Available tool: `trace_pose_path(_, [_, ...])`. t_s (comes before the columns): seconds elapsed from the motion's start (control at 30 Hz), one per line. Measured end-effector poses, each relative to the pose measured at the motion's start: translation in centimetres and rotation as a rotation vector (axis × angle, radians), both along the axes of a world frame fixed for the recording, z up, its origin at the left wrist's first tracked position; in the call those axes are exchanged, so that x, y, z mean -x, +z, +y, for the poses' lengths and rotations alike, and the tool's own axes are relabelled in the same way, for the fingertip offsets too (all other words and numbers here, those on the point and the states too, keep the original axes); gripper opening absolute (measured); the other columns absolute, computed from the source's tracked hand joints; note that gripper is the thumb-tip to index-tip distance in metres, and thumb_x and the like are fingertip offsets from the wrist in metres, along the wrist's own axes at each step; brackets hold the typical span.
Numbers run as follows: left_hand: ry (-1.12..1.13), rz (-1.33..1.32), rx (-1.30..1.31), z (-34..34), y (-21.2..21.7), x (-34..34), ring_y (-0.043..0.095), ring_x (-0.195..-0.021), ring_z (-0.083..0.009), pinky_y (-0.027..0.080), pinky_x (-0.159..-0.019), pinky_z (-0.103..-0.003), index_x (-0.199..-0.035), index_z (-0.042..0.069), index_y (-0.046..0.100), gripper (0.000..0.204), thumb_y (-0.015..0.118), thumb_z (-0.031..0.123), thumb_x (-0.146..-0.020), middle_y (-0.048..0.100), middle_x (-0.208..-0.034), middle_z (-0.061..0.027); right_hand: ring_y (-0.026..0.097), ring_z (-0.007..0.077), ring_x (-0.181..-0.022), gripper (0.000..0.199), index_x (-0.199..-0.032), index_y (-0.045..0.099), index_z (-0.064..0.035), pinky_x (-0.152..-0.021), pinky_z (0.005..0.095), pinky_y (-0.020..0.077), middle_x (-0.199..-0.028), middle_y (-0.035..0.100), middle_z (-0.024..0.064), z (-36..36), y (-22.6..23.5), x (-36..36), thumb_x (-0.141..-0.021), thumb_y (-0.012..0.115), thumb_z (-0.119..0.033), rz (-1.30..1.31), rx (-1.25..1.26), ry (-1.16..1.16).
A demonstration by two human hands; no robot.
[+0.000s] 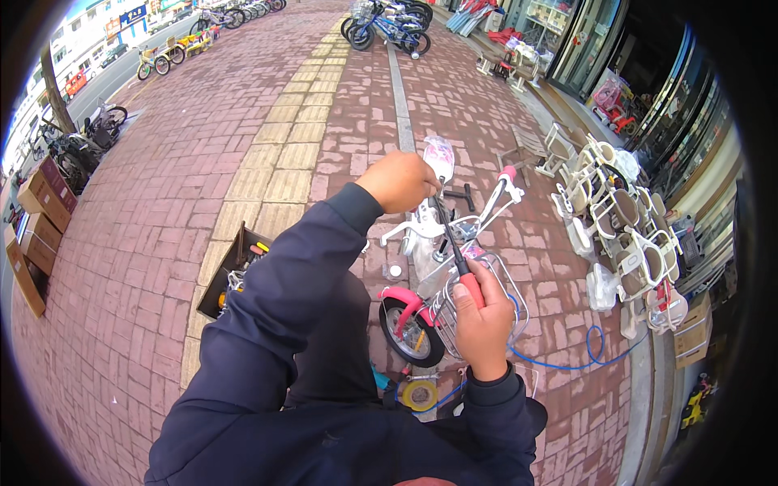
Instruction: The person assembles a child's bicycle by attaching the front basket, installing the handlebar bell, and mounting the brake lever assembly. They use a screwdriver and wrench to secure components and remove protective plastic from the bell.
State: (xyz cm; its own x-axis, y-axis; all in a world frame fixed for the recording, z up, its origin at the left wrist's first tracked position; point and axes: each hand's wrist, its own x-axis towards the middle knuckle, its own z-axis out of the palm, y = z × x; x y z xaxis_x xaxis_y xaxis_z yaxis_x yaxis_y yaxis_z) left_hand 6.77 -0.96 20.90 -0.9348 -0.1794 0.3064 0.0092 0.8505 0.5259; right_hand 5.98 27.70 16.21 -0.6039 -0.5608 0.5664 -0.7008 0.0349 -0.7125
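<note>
A child's bicycle stands in front of me, with a pink front fender, a wire basket and white handlebars with a pink grip. My right hand is wrapped round the red handle of a screwdriver-like tool, whose dark shaft slants up over the bicycle. At the shaft's far end, my left hand has its fingers curled together; what lies between them is hidden. Just beyond that hand is the plastic-wrapped white and pink saddle.
An open toolbox lies left of my knee. A yellow tape roll is near my feet. Blue hose runs right across the brick paving. White child seats are piled at right; cardboard boxes stand at far left.
</note>
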Motion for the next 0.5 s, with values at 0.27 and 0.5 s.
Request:
trace_pose_path(0.27, [0.002, 0.029, -0.018, -0.2, -0.3, 0.0, 0.074, -0.093, -0.0388, 0.058, -0.091, -0.047, -0.102, 0.011, 0.085, 0.025, 0.065, 0.018, -0.088, 0.078, -0.097, -0.0181, 0.066, 0.0229, -0.074, 0.047, -0.138, 0.059, 0.0049, -0.064, 0.0357, 0.0536, -0.104, 0.069, 0.0139, 0.4, 1.0, -0.4, -0.096, 0.074, -0.011, -0.031, -0.07, -0.035])
trace_pose_path(0.5, [-0.02, -0.005, -0.035, -0.3, 0.0, -0.1, 0.076, -0.069, -0.0246, 0.06, -0.076, -0.039, -0.11, 0.008, 0.083, 0.026, 0.065, 0.014, -0.092, 0.077, -0.08, -0.0154, 0.066, 0.0209, -0.073, 0.05, -0.138, 0.059, 0.0055, -0.064, 0.0343, 0.0538, -0.093, 0.068, 0.0099, 0.6, 0.7, 1.3, -0.101, 0.07, -0.026, -0.389, -0.119, 0.016])
